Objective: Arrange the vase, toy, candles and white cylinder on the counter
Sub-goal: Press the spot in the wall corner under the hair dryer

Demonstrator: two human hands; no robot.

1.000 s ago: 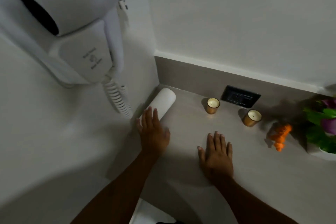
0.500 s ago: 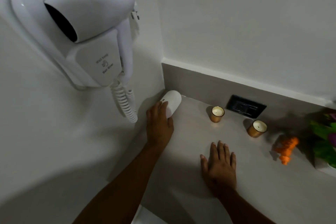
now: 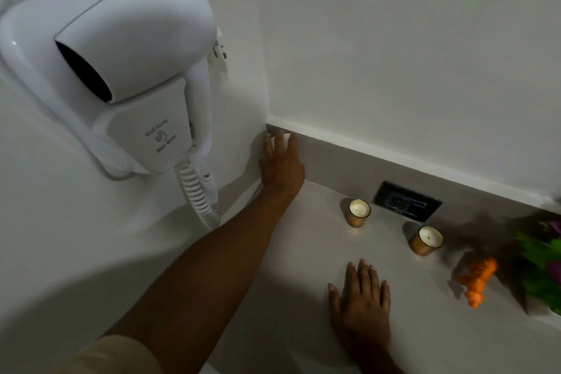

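Two hands are in view. The left hand (image 3: 280,165) reaches into the far left corner of the counter (image 3: 303,255), where its fingers (image 3: 293,143) wrap the front of the white cylinder (image 3: 278,141). Only small strips of white show between the fingers, so most of the cylinder is hidden. It appears to stand upright, long axis vertical, close to the corner where the two walls meet; whether its base is already down on the counter I cannot tell. The cylinder lies directly beyond the fingers, between them and the grey backsplash (image 3: 343,161), so letting go would mean drawing the hand back toward the near edge. The right hand (image 3: 361,304) lies flat on the counter near its front edge, fingers spread and holding nothing, well apart from the cylinder.

Along the back edge stand two candles in amber glasses, one (image 3: 358,212) left of the dark wall socket (image 3: 406,200) and one (image 3: 426,240) right of it. The orange toy (image 3: 476,279) stands further right, just beside the vase of flowers (image 3: 543,264), cut off by the frame's right side. A wall-mounted hair dryer (image 3: 121,64) hangs on the left wall, its coiled cord (image 3: 200,191) dropping near the left forearm.
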